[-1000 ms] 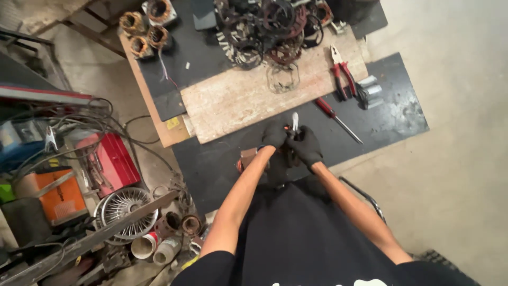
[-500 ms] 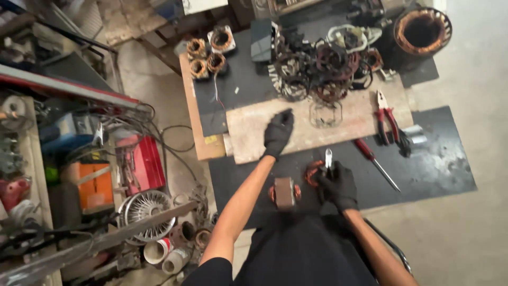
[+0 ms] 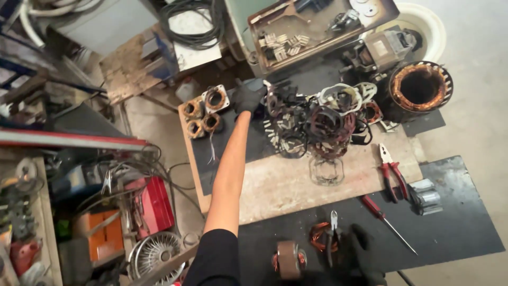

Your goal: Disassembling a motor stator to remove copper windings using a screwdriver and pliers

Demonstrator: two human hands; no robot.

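My left hand (image 3: pixel 247 98), in a black glove, is stretched far forward, its fingers curled over a dark grey object at the left edge of a pile of stripped motor stators (image 3: pixel 317 123). I cannot see whether it grips that object. My right hand (image 3: pixel 361 250), also gloved, stays close to my body and holds small cutters (image 3: pixel 333 234) with the jaws pointing away from me. A loose copper coil (image 3: pixel 318 237) lies just left of the cutters. A small stator with copper windings (image 3: pixel 288 259) sits on the black mat (image 3: pixel 455 228) beside them.
A wooden board (image 3: pixel 280 185) lies across the mat. On its right end are red-handled pliers (image 3: pixel 392 172), with a red screwdriver (image 3: pixel 379 213) and a metal part (image 3: pixel 428 196) below them. Several small stators (image 3: pixel 203 111) stand beyond the board's left end, a large copper-wound stator (image 3: pixel 421 87) far right. Cluttered shelves and a red box (image 3: pixel 156 204) crowd the left.
My left arm has reached from the wooden board out to the stator pile. The view has tilted forward, and my right hand with the cutters has stayed low near my body.
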